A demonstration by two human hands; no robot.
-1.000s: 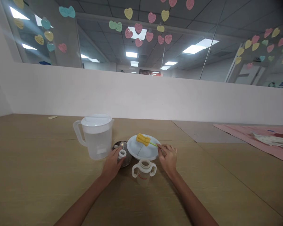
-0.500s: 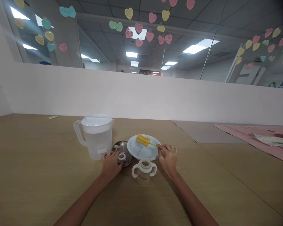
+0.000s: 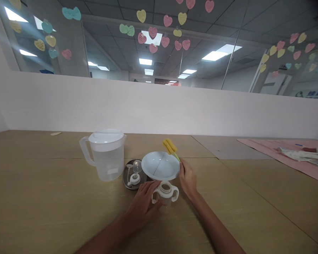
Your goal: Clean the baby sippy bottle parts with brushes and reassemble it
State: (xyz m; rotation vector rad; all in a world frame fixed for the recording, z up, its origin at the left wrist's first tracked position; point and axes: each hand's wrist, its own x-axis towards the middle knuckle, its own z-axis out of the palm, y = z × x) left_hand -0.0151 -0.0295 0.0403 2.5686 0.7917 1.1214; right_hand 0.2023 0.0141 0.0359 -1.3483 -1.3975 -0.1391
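A clear two-handled baby bottle (image 3: pixel 165 192) stands open-topped on the wooden table. My left hand (image 3: pixel 144 204) is at its left side, fingers curled against its left handle. My right hand (image 3: pixel 187 178) is closed on the green stem of a yellow sponge brush (image 3: pixel 169 145), lifted above the far rim of a white bowl (image 3: pixel 160 165). A small metal dish (image 3: pixel 127 175) left of the bowl holds the bottle's white cap (image 3: pixel 134 179) and a clear teat.
A lidded plastic jug of water (image 3: pixel 106 154) stands left of the metal dish. A pink cloth (image 3: pixel 283 155) with a wrapped item lies at the far right. A low white wall runs along the table's far edge.
My left hand let go of the white cap in the metal dish and moved right to the bottle. My right hand lifted the sponge brush out of the bowl.
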